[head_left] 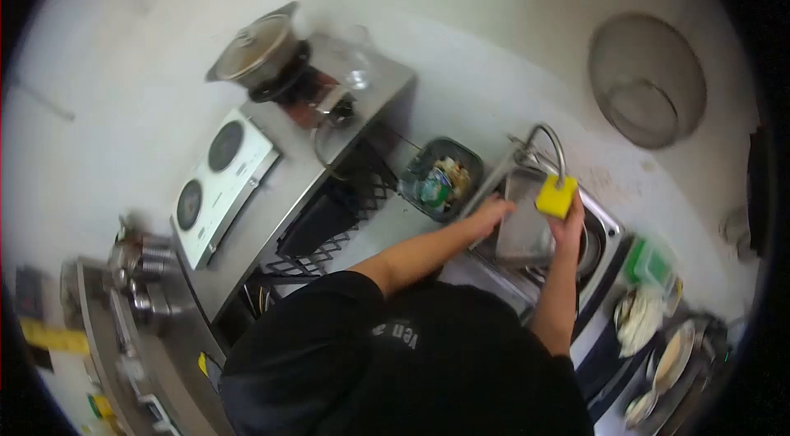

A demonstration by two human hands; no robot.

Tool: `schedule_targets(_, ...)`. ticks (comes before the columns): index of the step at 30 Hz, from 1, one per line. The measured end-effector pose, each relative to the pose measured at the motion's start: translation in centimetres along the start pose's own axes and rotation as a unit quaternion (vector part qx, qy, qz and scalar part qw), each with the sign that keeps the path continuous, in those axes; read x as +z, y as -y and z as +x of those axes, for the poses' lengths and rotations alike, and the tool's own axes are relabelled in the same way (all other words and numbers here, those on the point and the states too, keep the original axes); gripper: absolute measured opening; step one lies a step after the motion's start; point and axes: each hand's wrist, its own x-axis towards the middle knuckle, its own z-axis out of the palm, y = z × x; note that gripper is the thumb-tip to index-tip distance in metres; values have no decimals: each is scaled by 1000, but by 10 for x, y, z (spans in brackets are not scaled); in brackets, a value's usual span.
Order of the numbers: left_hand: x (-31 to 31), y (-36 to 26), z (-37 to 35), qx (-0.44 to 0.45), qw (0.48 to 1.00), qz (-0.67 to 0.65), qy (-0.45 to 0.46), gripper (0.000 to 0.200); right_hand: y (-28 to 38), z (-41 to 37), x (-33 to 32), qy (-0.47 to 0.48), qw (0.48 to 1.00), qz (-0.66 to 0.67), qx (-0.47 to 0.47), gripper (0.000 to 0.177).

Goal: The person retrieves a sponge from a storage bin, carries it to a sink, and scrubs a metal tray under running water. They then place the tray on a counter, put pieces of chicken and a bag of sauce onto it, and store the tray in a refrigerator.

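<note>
Left hand [494, 209]: closing over the near edge of the metal tray [522, 234], fingers curled round the rim, steadying it tilted in the sink [607, 226].
Right hand [568, 222]: pinching the yellow sponge [556, 196] between thumb and fingers, shut firmly on it, holding it just above the tray's upper end.
Place of the yellow sponge: sitting in the right grip, directly beneath the faucet [550, 139] spout, seemingly touching its tip; showing no stream of water clear enough to tell.
Place of the metal tray: standing between the two grips, leaning into the basin, hiding its lower end.
Out past the left grip: lying near, a dark bin [440, 177] full of scraps; sitting well apart, a two-ring hob [218, 181] and a lidded pot [255, 49].
Out past the right grip: stacking up below and outward, plates [642, 317] and a green tub [654, 263]; hanging higher on the wall, a wire strainer [646, 78].
Doing it well, as a judgement: keeping the left grip tight on the rim, preventing any sliding under pressure; laying the sponge flat on the metal rather than by a corner; working from the upper edge downward; keeping the right elbow off the plates.
</note>
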Motion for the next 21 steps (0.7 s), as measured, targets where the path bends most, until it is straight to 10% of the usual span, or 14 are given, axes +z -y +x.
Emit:
schedule_targets(3, -2, 7, 2, -2, 984, -84, 154, 50, -8, 17, -35, -61, 997, -3, -40, 47)
schedule_targets(10, 6, -10, -28, -175, 976, 25, 129, 77, -10, 14, -16, -230, 906, -345, -80, 61)
schedule_targets(14, 21, 5, -25, -8, 992, 94, 82, 69, -5, 26, -26, -307, 847, -432, 37, 69)
schedule_targets(21, 38, -13, -48, 290, 938, 180, -56, 40, 41, -33, -67, -307, 732, -600, -107, 65)
